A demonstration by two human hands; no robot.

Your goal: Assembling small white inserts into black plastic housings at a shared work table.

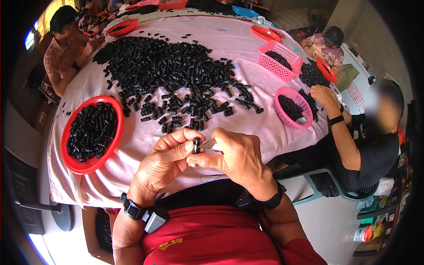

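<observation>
Red shirt (212, 238) with small yellow mark below the hands, black wristband with grey clip (141, 213) behind left hand (161, 165), black strap (269, 201) behind right hand (240, 159)

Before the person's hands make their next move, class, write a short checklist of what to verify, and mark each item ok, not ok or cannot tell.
1. Small black part pinched between both hands: ok, the left hand and right hand meet on it.
2. Small light-coloured piece at the right hand's fingertips, seated against the part: cannot tell, it is too small.
3. Red round tray to the person's left has room: ok, black parts fill only its middle.
4. Supply within view: ok, a big pile of black parts lies on the pink tablecloth.
5. Neighbour's hand apart from the person's own hands: ok, it is by the pink basket.
</observation>
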